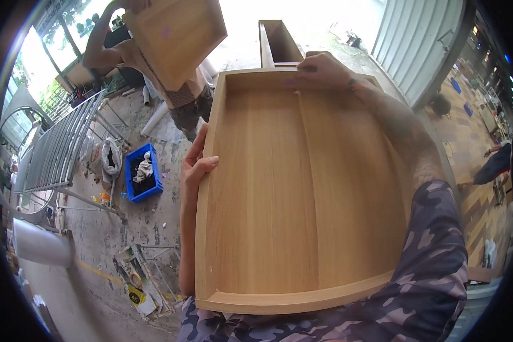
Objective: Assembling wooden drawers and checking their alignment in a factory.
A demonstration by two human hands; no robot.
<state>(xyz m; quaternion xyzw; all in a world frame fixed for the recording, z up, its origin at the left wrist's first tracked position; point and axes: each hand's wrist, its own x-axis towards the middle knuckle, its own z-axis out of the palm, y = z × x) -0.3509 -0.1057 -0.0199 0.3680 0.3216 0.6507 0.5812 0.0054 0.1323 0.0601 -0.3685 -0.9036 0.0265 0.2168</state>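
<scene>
A shallow wooden tray is held up close before the person, left hand curled over its left rim and right hand clamped on the far rim, a two-sided grip best kept level and clear of the co-worker beyond.

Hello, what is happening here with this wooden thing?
A person holds a large shallow wooden tray with both bare hands. The left hand grips its left edge, and the right hand grips the far edge. Ahead, another person lifts a similar wooden tray overhead. A blue crate and a metal rack stand on the concrete floor at the left.
</scene>
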